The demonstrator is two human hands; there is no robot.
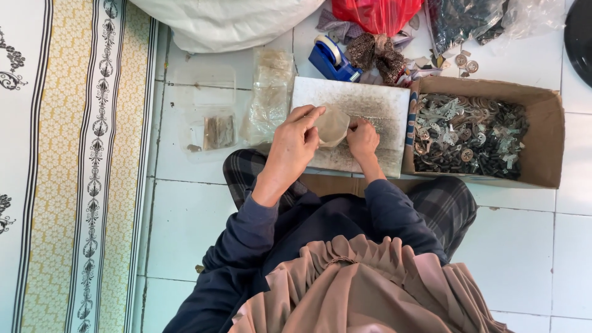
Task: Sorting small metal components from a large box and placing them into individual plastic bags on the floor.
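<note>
I see my left hand [295,143] and right hand [362,137] both pinching a small clear bag [332,125] over the grey board [382,105]. By my judgement packing is underway: at 3 o'clock the box [547,117] still holds many metal parts [468,135], while filled bags [270,92] lie at 10 o'clock.

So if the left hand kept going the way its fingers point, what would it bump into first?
The left hand points toward the right hand. It already touches the small clear plastic bag held between them, so it would likely meet that first, then the right hand. Depth is hard to judge here.
</note>
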